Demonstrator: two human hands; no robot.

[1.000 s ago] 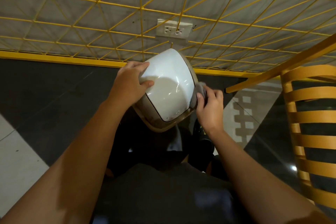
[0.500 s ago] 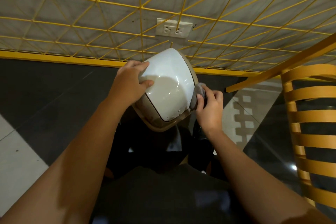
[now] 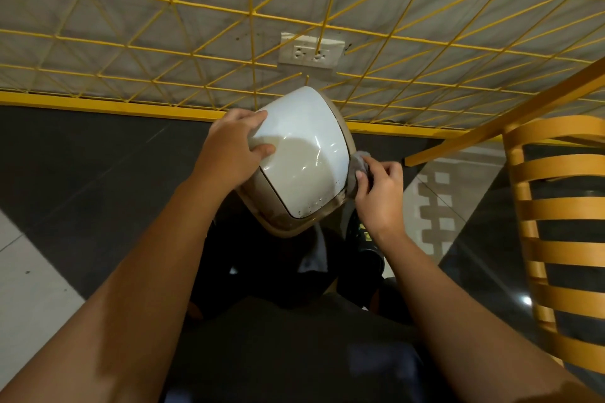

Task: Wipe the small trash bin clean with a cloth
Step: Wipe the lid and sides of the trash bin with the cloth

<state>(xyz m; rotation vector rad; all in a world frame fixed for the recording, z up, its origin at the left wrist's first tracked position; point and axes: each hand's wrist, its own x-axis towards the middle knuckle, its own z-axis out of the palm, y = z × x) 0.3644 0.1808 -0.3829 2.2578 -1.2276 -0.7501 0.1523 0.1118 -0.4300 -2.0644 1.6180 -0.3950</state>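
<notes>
The small trash bin [image 3: 307,160] has a glossy white swing lid in a beige rim and is held up over my lap, tilted toward me. My left hand [image 3: 230,149] grips its left side, thumb lying on the lid. My right hand [image 3: 379,195] presses a small grey cloth [image 3: 357,170] against the right edge of the beige rim. Dark specks dot the lid's lower right corner. The bin's body below the rim is hidden.
A yellow wire grid [image 3: 327,10] covers the grey wall ahead, with a white socket plate [image 3: 311,52] behind it. A yellow slatted wooden chair [image 3: 563,226] stands close on my right. Dark floor tiles [image 3: 82,173] lie to the left, pale ones [image 3: 26,285] at the lower left.
My right hand with the cloth has slid slightly up along the bin's right rim. The left hand and the bin have barely moved.
</notes>
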